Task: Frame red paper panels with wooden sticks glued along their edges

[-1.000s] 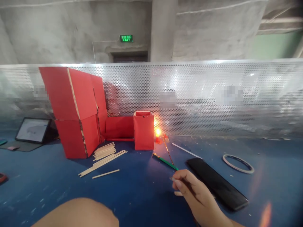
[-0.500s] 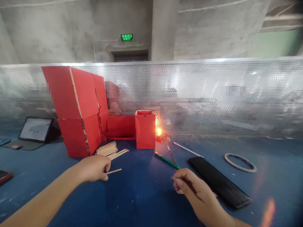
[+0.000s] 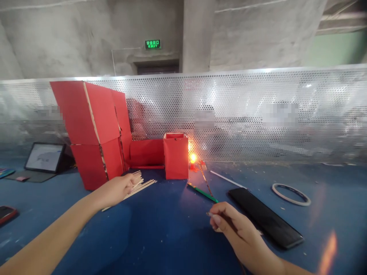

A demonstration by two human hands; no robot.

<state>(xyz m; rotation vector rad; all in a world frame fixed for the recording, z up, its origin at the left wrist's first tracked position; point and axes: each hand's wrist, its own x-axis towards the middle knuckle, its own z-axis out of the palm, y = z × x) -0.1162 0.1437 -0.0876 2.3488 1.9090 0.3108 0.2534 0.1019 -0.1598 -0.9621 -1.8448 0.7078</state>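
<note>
My left hand (image 3: pixel 119 190) is closed over a fanned pile of thin wooden sticks (image 3: pixel 145 187). A stick seems to be pinched between its thumb and finger, though it blends with the pile. To the right, my right hand (image 3: pixel 237 231) hovers with thumb and forefinger pressed together. A small pale tip pokes out of that pinch, too small to name. Just beyond the right fingertips lies a slim green-handled tool (image 3: pixel 203 193). An open-topped red box (image 3: pixel 176 158) stands past the sticks, joined by a red cylinder (image 3: pixel 146 152) to a tall red box structure (image 3: pixel 100 130).
A small flame (image 3: pixel 193 157) burns in a red holder beside the red box. Right of my right hand are a black phone-like slab (image 3: pixel 265 217) and a roll of tape (image 3: pixel 273 186). At left stand a tablet (image 3: pixel 44 156) and a red-edged phone (image 3: pixel 6 214). A perforated metal screen (image 3: pixel 243 91) closes the back.
My left hand has moved up and forward from the near side of the pile onto the sticks. My right hand has stayed almost in place, still pinched.
</note>
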